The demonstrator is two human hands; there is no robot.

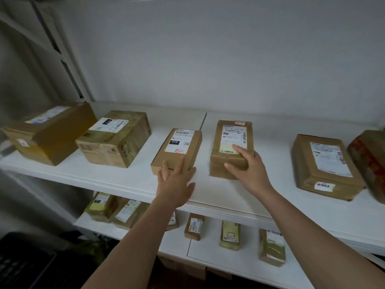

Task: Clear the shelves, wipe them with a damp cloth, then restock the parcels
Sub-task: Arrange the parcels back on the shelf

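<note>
A person's right hand [248,170] clasps the near end of a taped brown parcel [230,149] at centre frame, thumb on its white label and fingers wrapped over the front edge, while the left hand [177,182] lies flat and spread against the near end of a slimmer labelled box [177,151] just beside it, gripping nothing. Both parcels sit on the white upper shelf [208,195], which runs across the middle of the frame. Two larger cartons [81,132] stand at left; a flat parcel [325,165] lies at right, with another parcel [370,161] cut off by the right edge. At the bottom of the frame, a lower shelf [208,253] holds several small parcels [229,234], some wrapped in greenish tape.
</note>
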